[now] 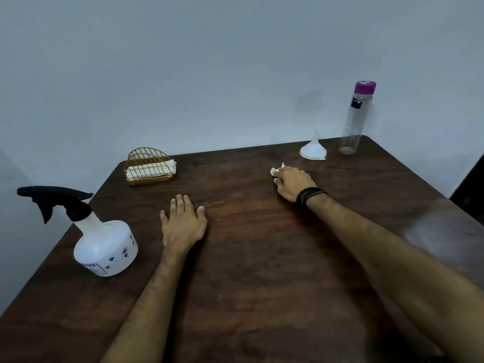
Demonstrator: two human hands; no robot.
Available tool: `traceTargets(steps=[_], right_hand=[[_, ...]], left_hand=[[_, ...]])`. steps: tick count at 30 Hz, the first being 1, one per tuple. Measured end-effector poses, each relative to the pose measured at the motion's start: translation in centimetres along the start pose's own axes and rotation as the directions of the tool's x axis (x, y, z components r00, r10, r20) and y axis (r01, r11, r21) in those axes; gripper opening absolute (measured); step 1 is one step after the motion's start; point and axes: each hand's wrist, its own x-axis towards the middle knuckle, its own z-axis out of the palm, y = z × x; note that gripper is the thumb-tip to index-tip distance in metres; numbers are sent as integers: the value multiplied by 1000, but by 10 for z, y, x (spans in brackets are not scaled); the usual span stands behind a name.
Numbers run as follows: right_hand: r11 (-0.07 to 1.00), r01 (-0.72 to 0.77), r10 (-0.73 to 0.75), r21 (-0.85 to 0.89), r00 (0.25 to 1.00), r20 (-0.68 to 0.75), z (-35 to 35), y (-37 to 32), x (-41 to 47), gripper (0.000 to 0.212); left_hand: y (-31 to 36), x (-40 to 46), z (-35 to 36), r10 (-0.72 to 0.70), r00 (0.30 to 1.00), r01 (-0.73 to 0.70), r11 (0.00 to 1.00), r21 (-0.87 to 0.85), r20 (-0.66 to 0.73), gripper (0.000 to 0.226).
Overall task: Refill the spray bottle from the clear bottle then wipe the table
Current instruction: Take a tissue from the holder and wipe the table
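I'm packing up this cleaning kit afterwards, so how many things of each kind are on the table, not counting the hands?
Bottles: 2, the spray bottle and the clear bottle
Funnels: 1, the white funnel
Napkin holders: 1, the gold wire holder
Tissues: 1, the wad under the right hand
Total: 5

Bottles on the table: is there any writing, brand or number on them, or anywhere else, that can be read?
No text here can be read.
Spray bottle: a boxed label low on its side, print too small and blurred; the blue marks beside it look like decoration.
Clear bottle: a dark label near the purple cap, writing blurred.
Funnel, napkin holder: no writing seen.
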Motion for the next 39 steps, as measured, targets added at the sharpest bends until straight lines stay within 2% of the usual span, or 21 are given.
traceTargets(steps=[6,10,12,14,15,16,17,18,20,21,22,24,29,32,34,39], right_hand=[[986,159,-155,47,985,-81,-4,5,-79,34],[924,362,-352,123,931,-93,-12,-26,-113,26],[880,414,-423,233,906,-12,-19,-41,-118,24],[797,333,-414,504,909,55,-26,-53,-118,20],[688,184,-335,702,939,82,-28,-55,-118,18],[488,-3,-221,873,967,127,-30,-55,-117,18],[236,-176,-124,956,970,209,-31,-54,-117,19],[-6,-295,-74,955,953,294,-34,-51,-118,20],[-353,-389,-76,851,919,388,-39,-42,-123,22],[-464,-392,-81,794,912,403,-42,-37,-128,25],[-529,-385,-78,756,909,409,-45,-33,-133,28],[-522,-344,-43,780,925,379,-47,-26,-143,29],[-239,-290,61,927,948,313,-53,-8,-176,19],[-48,-273,155,961,948,278,-58,8,-206,24],[37,-241,171,970,958,232,-58,24,-228,27],[76,-229,26,970,973,228,-76,94,-300,21]], left_hand=[[8,-5,-1,-23,1000,22,999,31,11,75],[24,-16,-2,-39,998,37,998,51,44,78],[37,-25,0,-14,998,11,998,54,56,77],[47,-36,3,36,998,-39,998,52,56,76],[51,-42,5,64,996,-67,997,50,55,75],[54,-46,6,86,995,-89,995,44,57,74],[57,-50,8,103,993,-106,994,35,60,74],[59,-55,9,117,991,-119,992,30,59,73],[65,-62,10,136,989,-138,990,24,56,73],[68,-64,10,150,987,-152,988,21,59,73],[72,-67,10,167,984,-169,985,19,62,73],[82,-75,12,229,971,-230,973,12,72,72],[110,-103,18,386,919,-387,922,-14,79,66],[138,-125,22,433,898,-435,901,0,80,62],[160,-145,27,460,883,-461,887,-14,95,62],[225,-212,37,498,858,-497,867,-42,127,68]])
